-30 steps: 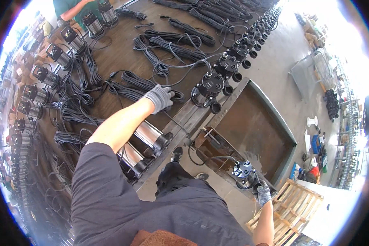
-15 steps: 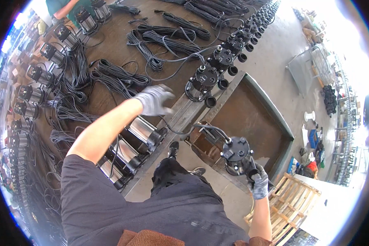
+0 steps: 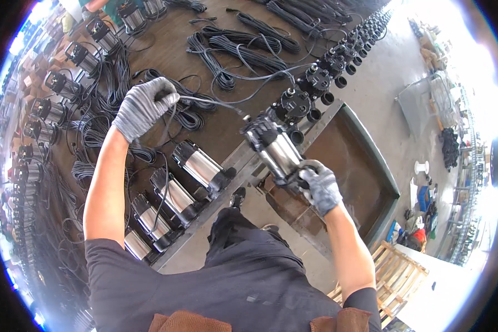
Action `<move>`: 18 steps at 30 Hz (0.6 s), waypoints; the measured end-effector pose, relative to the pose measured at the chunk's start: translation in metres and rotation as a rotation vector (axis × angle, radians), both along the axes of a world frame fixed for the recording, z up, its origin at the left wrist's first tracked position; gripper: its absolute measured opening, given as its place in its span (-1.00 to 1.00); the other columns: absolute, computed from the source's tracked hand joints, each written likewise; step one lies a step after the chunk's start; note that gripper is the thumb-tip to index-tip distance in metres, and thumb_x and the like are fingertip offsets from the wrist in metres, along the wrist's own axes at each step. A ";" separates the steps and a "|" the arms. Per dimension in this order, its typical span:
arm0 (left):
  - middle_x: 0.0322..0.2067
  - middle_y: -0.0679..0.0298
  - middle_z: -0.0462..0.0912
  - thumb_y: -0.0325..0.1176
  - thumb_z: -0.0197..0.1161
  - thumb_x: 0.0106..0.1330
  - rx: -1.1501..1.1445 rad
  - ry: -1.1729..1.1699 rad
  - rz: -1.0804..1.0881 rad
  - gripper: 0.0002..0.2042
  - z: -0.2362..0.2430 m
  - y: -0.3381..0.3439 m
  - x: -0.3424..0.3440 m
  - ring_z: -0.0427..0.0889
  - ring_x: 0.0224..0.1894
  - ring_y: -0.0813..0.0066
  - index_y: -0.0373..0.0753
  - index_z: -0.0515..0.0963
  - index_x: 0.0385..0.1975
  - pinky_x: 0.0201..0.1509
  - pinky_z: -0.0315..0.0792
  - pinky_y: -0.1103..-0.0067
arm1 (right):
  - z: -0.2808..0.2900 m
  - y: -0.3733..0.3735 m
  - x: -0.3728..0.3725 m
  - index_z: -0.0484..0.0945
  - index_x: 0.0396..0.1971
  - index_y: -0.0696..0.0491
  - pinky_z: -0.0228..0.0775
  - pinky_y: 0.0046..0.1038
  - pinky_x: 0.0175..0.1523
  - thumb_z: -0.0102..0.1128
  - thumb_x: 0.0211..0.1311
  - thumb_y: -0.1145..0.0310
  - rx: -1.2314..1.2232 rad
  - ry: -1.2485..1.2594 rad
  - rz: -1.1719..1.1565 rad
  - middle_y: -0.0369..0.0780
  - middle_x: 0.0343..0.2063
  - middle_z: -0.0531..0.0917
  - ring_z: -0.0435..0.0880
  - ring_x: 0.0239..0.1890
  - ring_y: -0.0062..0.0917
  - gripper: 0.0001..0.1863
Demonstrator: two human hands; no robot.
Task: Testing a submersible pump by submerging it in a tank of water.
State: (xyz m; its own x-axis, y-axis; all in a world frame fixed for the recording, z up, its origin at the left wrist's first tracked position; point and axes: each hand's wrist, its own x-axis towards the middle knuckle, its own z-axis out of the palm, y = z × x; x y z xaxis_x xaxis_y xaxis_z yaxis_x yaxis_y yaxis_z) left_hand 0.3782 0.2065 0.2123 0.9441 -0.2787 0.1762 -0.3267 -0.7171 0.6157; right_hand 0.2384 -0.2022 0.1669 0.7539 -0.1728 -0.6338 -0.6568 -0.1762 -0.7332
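My gloved left hand [image 3: 144, 109] is raised over the brown table, fingers closed on a dark cable [image 3: 205, 100] that runs to a steel-and-black pump [image 3: 278, 154]. My gloved right hand [image 3: 318, 183] grips that tilted pump by its black lower end, over the rusty open tank [image 3: 356, 164]. Several similar pumps [image 3: 201, 166] lie on their sides in a row along the table edge to my left. Several upright pumps [image 3: 293, 103] with black tops and outlets line the rail beyond the held pump.
Coiled cables [image 3: 243, 52] and more pumps [image 3: 83, 58] cover the table [image 3: 166, 50]. A person in green [image 3: 109, 10] is at the far left. At the right stand a grey cart [image 3: 420, 105], a white spool [image 3: 421, 166], a blue bin [image 3: 424, 197] and wooden pallets [image 3: 404, 271].
My right hand has lifted the pump from the low right up and leftward, tipping it sideways. My left hand has moved left and up and is now closed on the cable.
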 end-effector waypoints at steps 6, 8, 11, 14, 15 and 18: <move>-0.25 0.10 0.68 -0.24 0.21 0.37 0.341 -0.033 -0.052 -0.81 -0.041 -0.020 0.003 0.67 -0.17 0.07 -0.21 0.61 -0.20 -0.06 0.52 0.30 | -0.024 0.070 0.068 0.58 -0.24 0.14 0.23 -0.57 -0.73 0.20 0.40 0.19 0.037 0.126 0.278 -0.29 -0.65 0.57 0.41 -0.78 -0.68 -0.72; -0.25 0.08 0.68 -0.25 0.21 0.37 0.286 -0.036 0.015 -0.82 -0.058 -0.025 0.002 0.66 -0.17 0.05 -0.21 0.60 -0.21 -0.08 0.51 0.30 | -0.029 0.094 0.080 0.56 -0.42 0.11 0.21 -0.57 -0.75 0.15 0.43 0.18 0.065 0.088 0.356 -0.27 -0.68 0.58 0.39 -0.81 -0.66 -0.69; -0.24 0.07 0.69 -0.27 0.21 0.37 0.204 -0.032 0.081 -0.82 -0.079 -0.022 -0.004 0.66 -0.15 0.04 -0.21 0.60 -0.19 -0.08 0.52 0.31 | -0.045 0.117 0.101 0.46 -0.67 0.06 0.18 -0.51 -0.77 0.08 0.46 0.10 0.070 0.167 0.339 -0.24 -0.72 0.59 0.39 -0.84 -0.59 -0.51; -0.20 0.03 0.69 -0.26 0.26 0.33 0.184 0.028 0.168 -0.81 -0.086 -0.017 -0.011 0.65 -0.12 0.02 -0.20 0.62 -0.17 -0.04 0.52 0.31 | -0.056 0.113 0.096 0.52 -0.49 0.07 0.21 -0.52 -0.75 0.09 0.43 -0.01 0.035 0.158 0.414 -0.29 -0.72 0.56 0.41 -0.83 -0.60 -0.55; -0.18 0.01 0.68 -0.25 0.28 0.31 0.255 0.048 0.165 -0.79 -0.087 -0.015 -0.011 0.65 -0.11 0.03 -0.21 0.63 -0.18 -0.02 0.52 0.30 | -0.054 0.114 0.094 0.53 -0.41 0.06 0.23 -0.52 -0.75 0.09 0.43 -0.04 0.017 0.154 0.413 -0.29 -0.69 0.56 0.42 -0.81 -0.61 -0.57; -0.15 -0.01 0.67 -0.26 0.32 0.27 0.373 -0.176 0.129 -0.77 -0.081 -0.032 -0.012 0.64 -0.09 0.04 -0.25 0.64 -0.19 0.01 0.51 0.28 | -0.050 0.103 0.080 0.52 -0.13 0.02 0.27 -0.52 -0.73 0.08 0.43 -0.10 0.050 0.139 0.353 -0.29 -0.62 0.54 0.46 -0.78 -0.60 -0.56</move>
